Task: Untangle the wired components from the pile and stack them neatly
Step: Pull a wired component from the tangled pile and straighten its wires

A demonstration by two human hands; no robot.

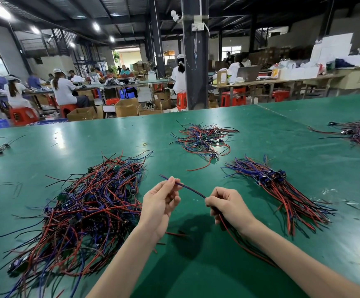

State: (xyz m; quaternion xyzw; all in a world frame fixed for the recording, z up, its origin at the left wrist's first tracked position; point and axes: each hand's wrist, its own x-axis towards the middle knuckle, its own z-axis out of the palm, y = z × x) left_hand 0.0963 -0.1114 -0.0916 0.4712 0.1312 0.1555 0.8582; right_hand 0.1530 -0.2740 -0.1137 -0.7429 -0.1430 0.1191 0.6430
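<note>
Presently, tangled pile (pixel 84 207): left of your forearms, on green table (pixel 207 276).
Neat stack (pixel 282 190): right of your hands, apart.
Far bundle (pixel 202 140): beyond both.
Wire (pixel 191 188): stretched between your hands.
Left hand (pixel 159 205): pinches its end.
Right hand (pixel 228 206): fingers curled round it.

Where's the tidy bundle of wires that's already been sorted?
In the head view, the tidy bundle lies on the green table just right of the right hand holding a wire, nearer than the small tangled pile.
</note>
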